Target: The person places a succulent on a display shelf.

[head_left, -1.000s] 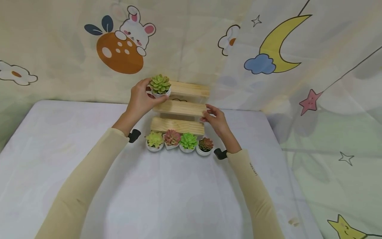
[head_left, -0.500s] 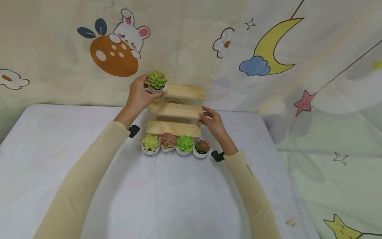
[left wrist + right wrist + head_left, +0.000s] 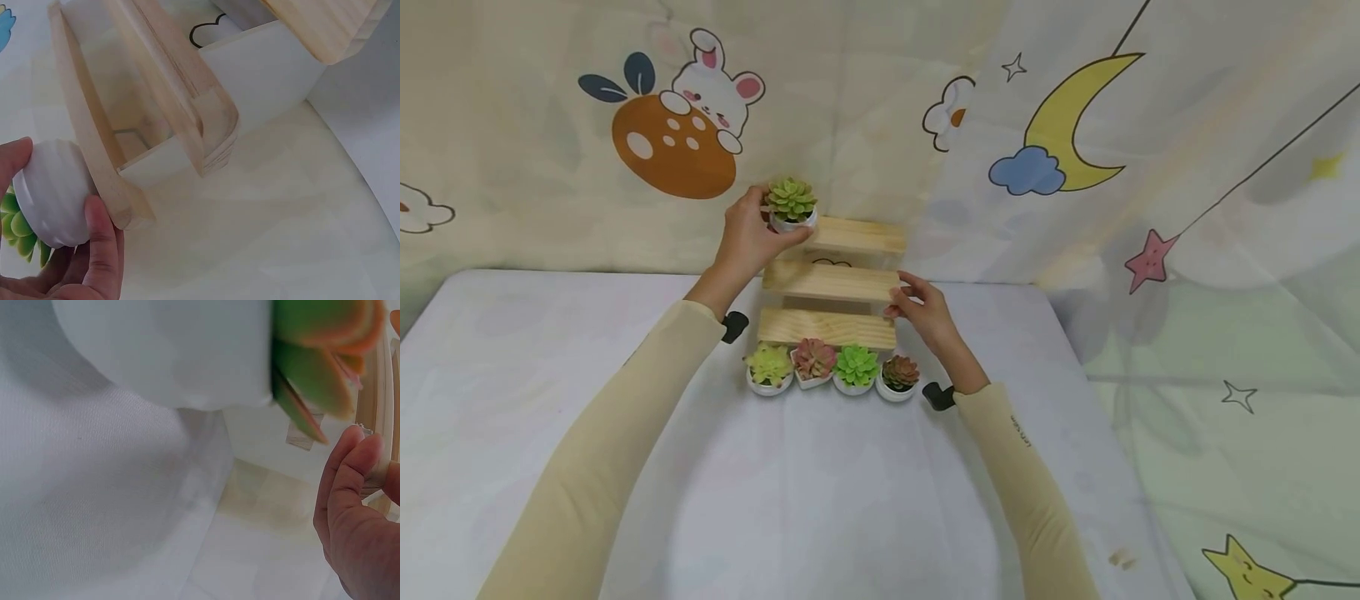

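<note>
My left hand (image 3: 748,237) grips a small white pot with a green succulent (image 3: 791,200) at the left end of the stand's top step (image 3: 861,235). In the left wrist view, thumb and fingers hold the sides of the white pot (image 3: 53,194), its base right at the edge of a wooden board (image 3: 94,137). My right hand (image 3: 925,312) pinches the right end of the middle step (image 3: 831,282) between thumb and fingers. The wooden stand has three steps, the lowest step (image 3: 827,327) nearest me.
In front of the stand sit a yellow-green succulent (image 3: 768,367), a pink succulent (image 3: 813,362), a bright green succulent (image 3: 855,368) and a reddish-brown succulent (image 3: 898,377), all in white pots. A white cloth covers the table (image 3: 820,500). A printed curtain (image 3: 865,108) hangs close behind.
The head view has shifted, so the stand appears lower and farther left. My left hand has raised the potted succulent slightly relative to the top step. My right hand stays at the middle step.
</note>
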The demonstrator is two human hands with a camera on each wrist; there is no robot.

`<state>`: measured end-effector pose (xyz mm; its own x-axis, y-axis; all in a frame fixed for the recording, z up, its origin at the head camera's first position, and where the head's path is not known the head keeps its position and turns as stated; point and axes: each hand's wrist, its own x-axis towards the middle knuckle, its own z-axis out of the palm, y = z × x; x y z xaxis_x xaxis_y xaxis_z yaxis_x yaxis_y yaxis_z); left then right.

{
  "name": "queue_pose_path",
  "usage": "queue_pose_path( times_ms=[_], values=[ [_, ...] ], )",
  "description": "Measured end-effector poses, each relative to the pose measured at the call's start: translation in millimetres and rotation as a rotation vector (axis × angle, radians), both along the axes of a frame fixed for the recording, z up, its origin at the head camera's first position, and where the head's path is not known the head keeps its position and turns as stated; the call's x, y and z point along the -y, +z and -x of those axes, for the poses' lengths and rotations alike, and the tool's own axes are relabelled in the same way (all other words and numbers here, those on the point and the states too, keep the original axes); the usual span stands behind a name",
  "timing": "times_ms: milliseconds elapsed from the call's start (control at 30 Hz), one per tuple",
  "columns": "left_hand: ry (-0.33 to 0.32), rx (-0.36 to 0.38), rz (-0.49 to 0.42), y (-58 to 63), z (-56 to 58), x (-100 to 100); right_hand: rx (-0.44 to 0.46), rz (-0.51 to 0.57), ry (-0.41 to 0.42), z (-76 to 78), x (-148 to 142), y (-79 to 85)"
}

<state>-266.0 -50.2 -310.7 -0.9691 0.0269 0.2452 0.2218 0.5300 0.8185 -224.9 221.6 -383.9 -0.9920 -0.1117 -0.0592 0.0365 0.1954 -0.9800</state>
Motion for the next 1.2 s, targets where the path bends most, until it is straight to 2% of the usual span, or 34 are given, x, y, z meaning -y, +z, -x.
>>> queue_pose_path(
  times_ms=[267,800,967,1200],
  values=[
    [-0.01,0.022,0.0,-1.2,0.9,1,-0.023,0.017,0.005,0.5,0,-3.2],
    [-0.021,0.003,-0.03,-6.2,0.5,1,0.017,0.007,-0.006,0.5,-1,-2.3],
    [-0.032,-0.006,-0.072,-7.1,-2.7,3,0.022,0.011,-0.005,-0.4,0,-0.8],
    [-0.012,-0.018,-0.135,-12.5,-12.8,9,0.049,0.018,0.006,-3.3,1,4.6]
  ],
)
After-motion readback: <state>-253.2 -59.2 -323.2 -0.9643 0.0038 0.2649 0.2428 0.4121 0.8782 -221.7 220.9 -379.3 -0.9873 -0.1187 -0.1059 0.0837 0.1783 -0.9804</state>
